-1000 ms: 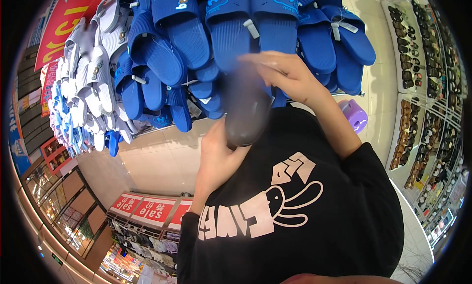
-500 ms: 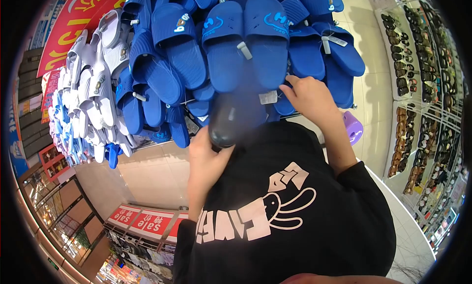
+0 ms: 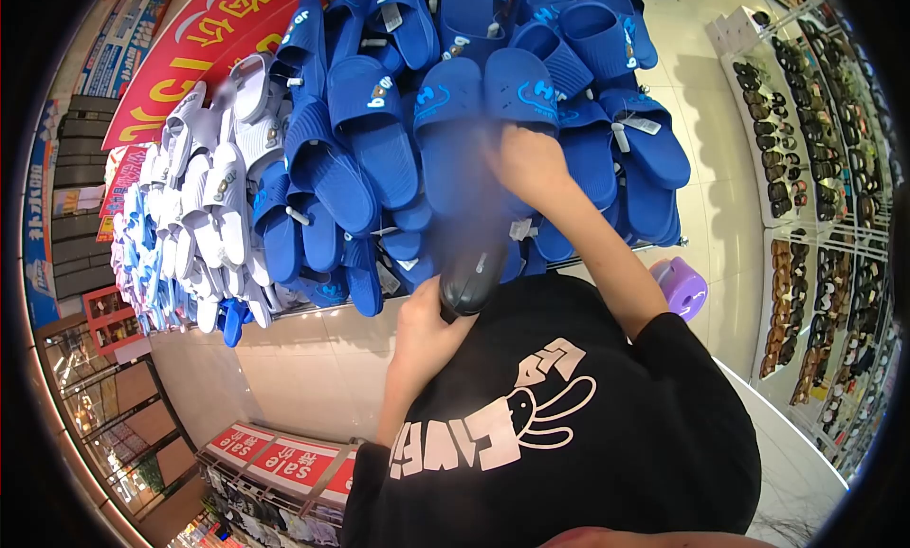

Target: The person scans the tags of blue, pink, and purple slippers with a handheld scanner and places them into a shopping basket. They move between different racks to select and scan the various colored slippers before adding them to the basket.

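Observation:
At the lower middle of the head view, my left hand (image 3: 431, 316) is closed around a glossy black rounded object (image 3: 464, 284). A hazy blur covers the object's far end, so its kind cannot be made out. My right hand (image 3: 533, 166) rests over a pair of blue slide slippers (image 3: 450, 102) on the rack, just below the right slipper's strap. Its fingers look curled together, but the fingertips are blurred and whatever they pinch is hidden. A white tag (image 3: 520, 228) hangs below that pair.
More blue slippers (image 3: 374, 150) hang around the pair, with white slippers (image 3: 202, 192) to the left. A purple item (image 3: 682, 287) stands beyond my right forearm. Shoe shelves (image 3: 787, 140) line the right side. Red sale signs (image 3: 284, 461) stand at lower left.
My right hand has moved up and left from the rack's lower edge onto the blue pair. The black object and my left hand sit lower and further right in view; the camera has shifted.

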The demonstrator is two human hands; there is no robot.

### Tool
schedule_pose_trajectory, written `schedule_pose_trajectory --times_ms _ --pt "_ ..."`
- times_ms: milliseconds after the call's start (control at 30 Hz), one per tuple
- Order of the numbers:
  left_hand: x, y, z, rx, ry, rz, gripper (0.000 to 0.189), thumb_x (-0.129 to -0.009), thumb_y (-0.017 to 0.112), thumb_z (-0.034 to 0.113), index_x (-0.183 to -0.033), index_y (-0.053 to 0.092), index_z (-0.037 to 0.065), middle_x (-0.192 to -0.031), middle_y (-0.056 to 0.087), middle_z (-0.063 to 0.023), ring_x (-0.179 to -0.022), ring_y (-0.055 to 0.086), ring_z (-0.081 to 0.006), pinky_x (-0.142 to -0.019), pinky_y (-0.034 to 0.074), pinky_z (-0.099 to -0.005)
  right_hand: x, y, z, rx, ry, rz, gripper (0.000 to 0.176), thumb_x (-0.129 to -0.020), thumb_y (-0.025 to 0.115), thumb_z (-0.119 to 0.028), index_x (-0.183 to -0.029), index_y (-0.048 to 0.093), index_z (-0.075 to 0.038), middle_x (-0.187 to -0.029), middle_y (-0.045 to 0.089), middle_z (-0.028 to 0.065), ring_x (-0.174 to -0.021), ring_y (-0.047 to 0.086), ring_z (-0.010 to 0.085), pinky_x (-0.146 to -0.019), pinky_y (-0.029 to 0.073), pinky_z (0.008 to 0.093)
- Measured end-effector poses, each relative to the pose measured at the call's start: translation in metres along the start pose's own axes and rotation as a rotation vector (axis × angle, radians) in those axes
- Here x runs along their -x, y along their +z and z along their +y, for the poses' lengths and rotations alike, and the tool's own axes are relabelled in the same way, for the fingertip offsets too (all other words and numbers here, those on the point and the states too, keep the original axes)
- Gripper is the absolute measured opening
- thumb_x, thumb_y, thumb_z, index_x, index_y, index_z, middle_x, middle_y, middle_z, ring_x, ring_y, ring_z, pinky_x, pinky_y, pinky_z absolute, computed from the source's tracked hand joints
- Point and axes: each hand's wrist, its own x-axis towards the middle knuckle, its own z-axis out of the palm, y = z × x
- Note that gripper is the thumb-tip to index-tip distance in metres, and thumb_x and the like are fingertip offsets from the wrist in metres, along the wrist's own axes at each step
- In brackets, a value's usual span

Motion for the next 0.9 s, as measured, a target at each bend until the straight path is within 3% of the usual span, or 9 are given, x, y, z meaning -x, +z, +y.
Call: schedule_pose_trajectory --times_ms 100,167,333,467,567,767,833,900 --pt "0.004 0.001 -0.002 0.019 -0.005 0.003 0.037 -0.074 0.075 0.015 -0.104 0.063 -0.002 -0.093 0.065 -0.02 -0.084 0.064 -0.0374 -0.073 0.05 -0.0405 -0.022 0.004 -0.005 0.061 0.017 -0.01 0.045 -0.086 0.062 -0.043 -0.077 0.067 0.0 -0.07 0.067 0.0185 -0.066 0.068 0.0343 -0.06 0.054 0.0418" --pt "0.01 0.001 -0.004 0.037 -0.016 -0.007 0.037 -0.074 0.074 0.015 -0.105 0.063 -0.002 -0.093 0.065 -0.0198 -0.084 0.064 -0.037 -0.073 0.05 -0.0403 -0.034 0.006 -0.004 0.042 -0.019 0.107 0.047 -0.083 0.063 -0.048 -0.07 0.069 -0.004 -0.068 0.068 0.0168 -0.064 0.067 0.0335 -0.06 0.054 0.0414" --pt "0.019 0.004 -0.023 0.033 -0.113 -0.092 0.041 -0.074 0.075 0.017 -0.109 0.063 -0.001 -0.098 0.066 -0.0199 -0.088 0.065 -0.036 -0.078 0.051 -0.0396 -0.046 0.026 -0.005 0.154 -0.205 0.254 0.028 -0.08 0.06 -0.024 -0.062 0.066 -0.003 -0.063 0.065 0.0182 -0.057 0.066 0.0313 -0.053 0.053 0.041" --pt "0.027 -0.009 -0.037 -0.047 -0.118 -0.124 0.043 -0.074 0.075 0.017 -0.111 0.063 0.0 -0.099 0.066 -0.0203 -0.089 0.065 -0.0362 -0.078 0.051 -0.0399 -0.046 0.01 -0.019 0.21 -0.302 0.354 0.027 -0.079 0.061 -0.019 -0.056 0.063 -0.004 -0.058 0.062 0.0156 -0.051 0.063 0.0304 -0.051 0.052 0.0401" --pt "0.028 -0.011 -0.043 -0.015 -0.145 -0.071 0.042 -0.074 0.074 0.017 -0.112 0.063 0.001 -0.1 0.066 -0.0201 -0.089 0.065 -0.0362 -0.079 0.051 -0.0399 -0.067 0.014 -0.013 0.151 -0.296 0.37 0.023 -0.08 0.059 -0.017 -0.061 0.063 -0.004 -0.059 0.063 0.0161 -0.053 0.064 0.0303 -0.053 0.053 0.0401" --pt "0.028 -0.003 -0.05 0.018 -0.146 -0.017 0.042 -0.074 0.073 0.017 -0.112 0.064 0.002 -0.1 0.067 -0.0201 -0.09 0.065 -0.0352 -0.08 0.051 -0.0398 -0.08 0.043 0.005 0.318 -0.235 0.375 0.015 -0.078 0.06 -0.016 -0.07 0.064 -0.004 -0.068 0.066 0.0146 -0.058 0.066 0.0287 -0.054 0.054 0.0371" --pt "0.03 0.0 -0.05 0.048 -0.126 0.018 0.034 -0.075 0.074 0.013 -0.105 0.065 -0.001 -0.088 0.068 -0.0176 -0.083 0.067 -0.0293 -0.077 0.05 -0.0359 -0.077 0.045 0.001 0.341 -0.205 0.356 0.014 -0.078 0.059 -0.015 -0.072 0.064 -0.003 -0.069 0.065 0.014 -0.059 0.067 0.0275 -0.053 0.054 0.0364" --pt "0.032 -0.001 -0.052 0.063 -0.159 0.024 0.037 -0.075 0.073 0.015 -0.107 0.065 0.0 -0.094 0.067 -0.0191 -0.086 0.066 -0.0323 -0.079 0.05 -0.038 -0.081 0.048 0.002 0.353 -0.205 0.367 0.014 -0.078 0.059 -0.015 -0.071 0.063 -0.003 -0.067 0.065 0.0133 -0.059 0.067 0.0262 -0.053 0.054 0.0352"
